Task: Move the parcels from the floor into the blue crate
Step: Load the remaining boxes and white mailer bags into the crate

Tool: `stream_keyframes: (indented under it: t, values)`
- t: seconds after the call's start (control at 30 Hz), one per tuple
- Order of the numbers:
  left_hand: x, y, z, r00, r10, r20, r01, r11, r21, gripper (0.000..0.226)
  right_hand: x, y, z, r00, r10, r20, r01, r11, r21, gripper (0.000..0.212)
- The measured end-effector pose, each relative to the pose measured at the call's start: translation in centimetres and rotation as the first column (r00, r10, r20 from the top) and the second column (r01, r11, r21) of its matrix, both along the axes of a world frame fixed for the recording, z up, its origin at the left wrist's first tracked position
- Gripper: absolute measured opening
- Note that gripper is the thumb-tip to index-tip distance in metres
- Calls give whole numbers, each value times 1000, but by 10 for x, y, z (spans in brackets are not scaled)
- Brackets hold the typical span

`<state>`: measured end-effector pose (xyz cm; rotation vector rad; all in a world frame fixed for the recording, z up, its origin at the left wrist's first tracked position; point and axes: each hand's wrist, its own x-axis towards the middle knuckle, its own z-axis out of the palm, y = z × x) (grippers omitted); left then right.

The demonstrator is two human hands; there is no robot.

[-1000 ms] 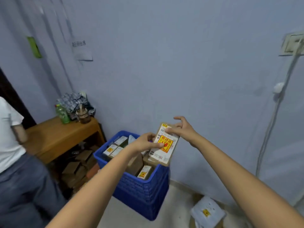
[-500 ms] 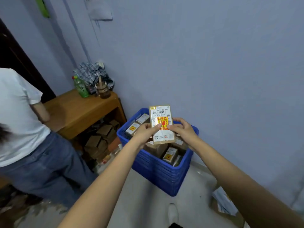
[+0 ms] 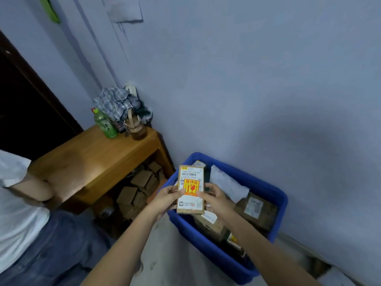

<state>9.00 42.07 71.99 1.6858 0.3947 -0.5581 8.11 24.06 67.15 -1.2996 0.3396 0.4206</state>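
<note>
A flat cardboard parcel (image 3: 191, 189) is held over the near-left rim of the blue crate (image 3: 266, 188), its labelled face turned toward the camera. Its long axis is stood nearly upright, with the barcode end pointed away toward the wall and the lower short edge hung just above the crate's rim. The parcel is pinched along its left long edge by the left hand (image 3: 165, 200), thumb laid on the label, and along its right long edge by the right hand (image 3: 216, 200), fingers curled round it. Inside the crate, brown boxes (image 3: 256, 210) and a white padded mailer (image 3: 226, 185) are packed close; little open room is left, mostly at the crate's far corner. To the crate's left a wooden table (image 3: 90, 159) is stood, with cartons (image 3: 140, 188) stored beneath. Bare floor (image 3: 165, 250) is seen in front of the crate.
</note>
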Motion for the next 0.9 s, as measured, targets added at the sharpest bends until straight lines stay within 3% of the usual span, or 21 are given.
stream_keyframes:
  t: [0.17,0.43,0.63,0.73,0.9]
  values:
    - [80,15,-36,998,-29,-60,26,999,-40,24,66,17,-31,997,-60,-49,59,998,-18,40]
    - [199,39,-119,949,-255,-185,244,966,-81,33,136,61,-92,929,-336,-157,313,937,-157,38]
    - [234,67,-192,901,-310,-305,302,951,-73,33,161,98,-159,862,-418,-287,369,905,-211,53]
    - [247,73,-224,889,-307,-340,315,949,-33,38,171,109,-185,825,-447,-346,385,893,-234,49]
    - [283,56,-260,899,-319,-301,342,939,26,24,217,102,-225,796,-469,-382,421,883,-207,39]
